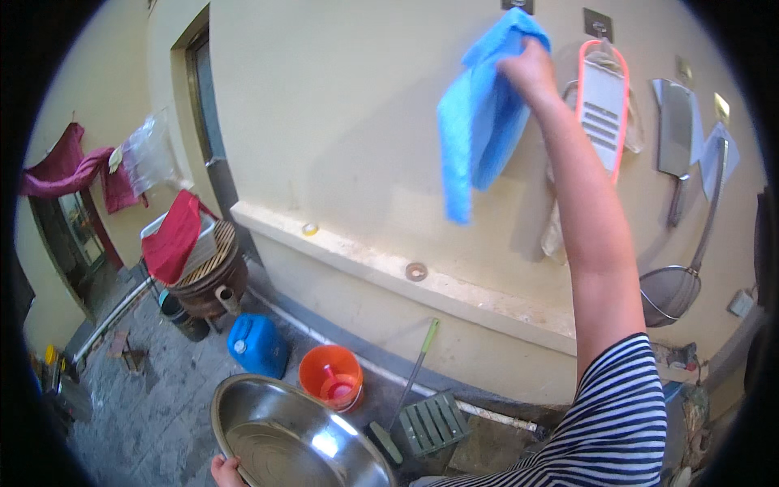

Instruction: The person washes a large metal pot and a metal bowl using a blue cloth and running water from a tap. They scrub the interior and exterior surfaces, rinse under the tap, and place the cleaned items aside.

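Note:
My right hand (530, 68) is raised high against the wall and grips a light blue cloth (484, 112) near its top, just below a wall hook (518, 5). The cloth hangs down in folds; whether it touches the hook is not clear. Low in the view, my left hand (227, 471) holds the rim of a large, shiny metal basin (286, 441), which is tilted and shows no contents. Right of the cloth hang a grater with a pink rim (604, 109), a cleaver (674, 131) and a long-handled mesh strainer (669, 295).
A ledge (365, 262) runs along the wall, with a tape roll (310, 229) on it. On the floor stand a blue jerrycan (258, 346), an orange bucket (330, 374), a green-handled brush (385, 443) and a green slatted stool (433, 424). A red cloth (173, 240) covers a white basket farther left.

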The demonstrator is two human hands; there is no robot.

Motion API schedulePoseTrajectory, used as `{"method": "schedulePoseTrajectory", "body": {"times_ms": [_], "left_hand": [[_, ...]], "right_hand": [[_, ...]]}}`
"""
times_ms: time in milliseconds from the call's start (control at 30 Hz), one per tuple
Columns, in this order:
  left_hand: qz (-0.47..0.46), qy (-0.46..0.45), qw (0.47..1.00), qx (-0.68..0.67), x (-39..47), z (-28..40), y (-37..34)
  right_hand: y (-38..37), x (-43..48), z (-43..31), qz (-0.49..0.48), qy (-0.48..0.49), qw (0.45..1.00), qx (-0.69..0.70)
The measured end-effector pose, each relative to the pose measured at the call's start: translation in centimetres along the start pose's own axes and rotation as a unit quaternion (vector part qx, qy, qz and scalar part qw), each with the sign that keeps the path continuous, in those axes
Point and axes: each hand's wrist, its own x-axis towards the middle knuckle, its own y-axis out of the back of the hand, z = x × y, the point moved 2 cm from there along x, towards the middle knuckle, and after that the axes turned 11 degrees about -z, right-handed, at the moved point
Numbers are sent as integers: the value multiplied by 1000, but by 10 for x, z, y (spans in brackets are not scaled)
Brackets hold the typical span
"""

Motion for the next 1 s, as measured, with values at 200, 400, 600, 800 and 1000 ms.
{"method": "schedulePoseTrajectory", "body": {"times_ms": [200, 400, 600, 800, 1000], "left_hand": [[-115, -28, 979, 167, 16, -9, -16], [-136, -51, 972, 183, 14, 21, -60], [-102, -85, 952, 277, 5, 37, -66], [-151, -85, 952, 253, -25, 81, -84], [-174, -113, 939, 275, -92, 146, -113]], "right_hand": [[0, -62, 28, -381, -116, 893, 210], [30, -63, 21, -190, -97, 911, 352], [-23, -162, -56, -429, 139, 797, 401], [-78, -371, -177, -398, 174, 593, 678], [-136, -464, -280, -218, 416, 756, 456]]}}
